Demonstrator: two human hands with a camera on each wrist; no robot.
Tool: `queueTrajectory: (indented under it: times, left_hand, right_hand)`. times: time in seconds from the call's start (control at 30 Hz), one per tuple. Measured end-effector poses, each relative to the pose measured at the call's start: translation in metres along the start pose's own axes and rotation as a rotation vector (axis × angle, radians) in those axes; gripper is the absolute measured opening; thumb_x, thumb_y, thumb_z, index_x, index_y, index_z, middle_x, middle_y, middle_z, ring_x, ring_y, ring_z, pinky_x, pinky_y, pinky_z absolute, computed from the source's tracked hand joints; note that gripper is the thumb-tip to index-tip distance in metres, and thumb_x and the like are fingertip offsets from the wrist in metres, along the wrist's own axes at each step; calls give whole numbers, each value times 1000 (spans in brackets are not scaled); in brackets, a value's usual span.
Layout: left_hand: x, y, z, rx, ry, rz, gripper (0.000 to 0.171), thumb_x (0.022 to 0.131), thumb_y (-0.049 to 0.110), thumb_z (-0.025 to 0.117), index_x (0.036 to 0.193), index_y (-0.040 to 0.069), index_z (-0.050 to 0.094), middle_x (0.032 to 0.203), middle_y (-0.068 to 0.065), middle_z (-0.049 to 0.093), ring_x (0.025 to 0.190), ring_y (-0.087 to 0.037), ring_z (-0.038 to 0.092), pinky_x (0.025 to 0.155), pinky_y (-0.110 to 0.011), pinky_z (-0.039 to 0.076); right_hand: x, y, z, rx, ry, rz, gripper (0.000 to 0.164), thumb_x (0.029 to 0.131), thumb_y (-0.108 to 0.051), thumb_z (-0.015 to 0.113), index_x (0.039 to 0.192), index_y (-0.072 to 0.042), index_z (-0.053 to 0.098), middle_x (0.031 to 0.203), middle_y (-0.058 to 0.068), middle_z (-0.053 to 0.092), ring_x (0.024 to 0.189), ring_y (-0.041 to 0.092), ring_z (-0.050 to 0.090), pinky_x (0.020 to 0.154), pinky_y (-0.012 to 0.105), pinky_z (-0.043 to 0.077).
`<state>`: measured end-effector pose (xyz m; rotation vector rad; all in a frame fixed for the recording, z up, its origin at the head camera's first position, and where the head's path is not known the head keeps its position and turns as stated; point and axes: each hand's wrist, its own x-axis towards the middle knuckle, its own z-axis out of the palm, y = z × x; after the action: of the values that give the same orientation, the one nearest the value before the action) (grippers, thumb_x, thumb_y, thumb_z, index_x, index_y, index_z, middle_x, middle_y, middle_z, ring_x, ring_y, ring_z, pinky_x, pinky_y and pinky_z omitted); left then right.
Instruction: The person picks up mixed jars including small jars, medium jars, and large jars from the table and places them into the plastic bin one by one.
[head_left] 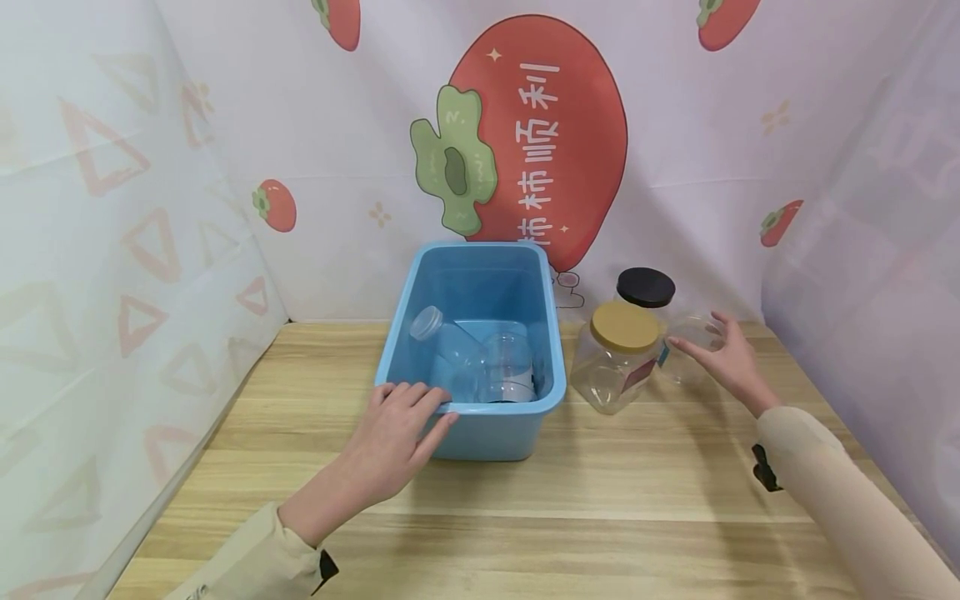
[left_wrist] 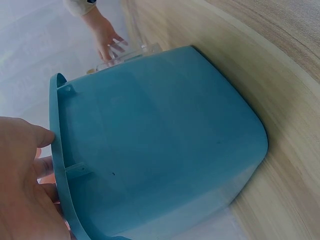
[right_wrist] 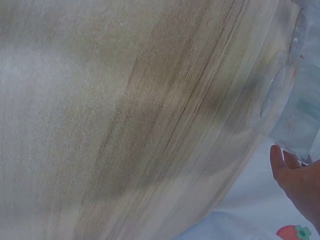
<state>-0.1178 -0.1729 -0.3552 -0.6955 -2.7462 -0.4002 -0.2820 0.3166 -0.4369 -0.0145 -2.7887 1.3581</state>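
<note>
My left hand grips the near-left rim of a blue plastic bin, thumb outside and fingers over the edge, as the left wrist view shows. Two clear plastic jars lie inside: one tilted jar and one jar with a white label. At the right, my right hand holds a clear plastic jar near its top, thumb and fingers on opposite sides. In the right wrist view the fingertips meet the wall of this jar.
A clear jar with a gold lid stands between the bin and my right hand. Behind it is a black-lidded jar. The wooden table meets a printed cloth backdrop at the back and sides.
</note>
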Motion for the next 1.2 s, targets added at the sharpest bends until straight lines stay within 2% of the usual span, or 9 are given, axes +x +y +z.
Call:
queueTrajectory:
  times: [0.57,0.97,1.2]
  left_hand:
    - [-1,-1,1,-10,10,12,20,107,27,64,117,11,70,105,-1,72,100,-24,64,96,-54,44]
    - [-1,0,0,-10,8,10,20,107,27,64,117,11,70,105,-1,72,100,-24,65,96,-54,44]
    - [0,0,0,-5,12,9,20,107,27,64,117,11,70,105,-2,72,100,-24,65,96,-54,45]
  right_hand:
    - [0,-7,-5,-40,-17,11,107,100,-53,67,166,4,5,163,42,23,145,65,29,108,77,33]
    - [-1,-19,-21,-79,-52,2,108,100,-54,67,165,6,6,164,42,19,145,64,29,108,77,34]
    - [2,-26,-32,-131,-90,17,112,98,-58,68,165,7,4,162,44,23,146,63,30,109,75,36]
